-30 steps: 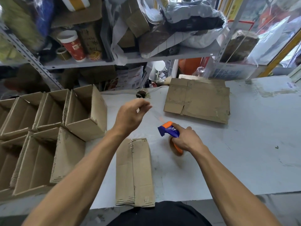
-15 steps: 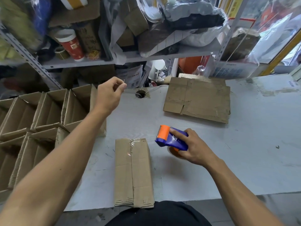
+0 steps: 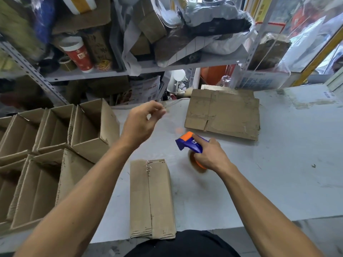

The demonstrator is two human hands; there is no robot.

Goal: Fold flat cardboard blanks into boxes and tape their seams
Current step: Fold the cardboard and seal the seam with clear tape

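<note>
A folded cardboard box (image 3: pixel 152 199) lies on the grey table (image 3: pixel 278 173) right in front of me, its centre seam facing up. To its right, my right hand (image 3: pixel 209 156) grips a blue and orange tape dispenser (image 3: pixel 189 142) with a brown tape roll. My left hand (image 3: pixel 141 123) is raised above the table beyond the box, thumb and fingertips pinching the end of a clear tape strip (image 3: pixel 170 115) that runs to the dispenser. A stack of flat cardboard blanks (image 3: pixel 224 114) lies at the back of the table.
Several open folded boxes (image 3: pixel 52 145) stand packed together on the left. A metal shelf (image 3: pixel 130 71) crowded with cartons, bags and a red cup (image 3: pixel 78 54) rises behind the table. The table's near edge runs just in front of my body.
My left hand swung far left and up, then came back to the right above the table. The dispenser in my right hand tilted and shifted slightly away from me.
</note>
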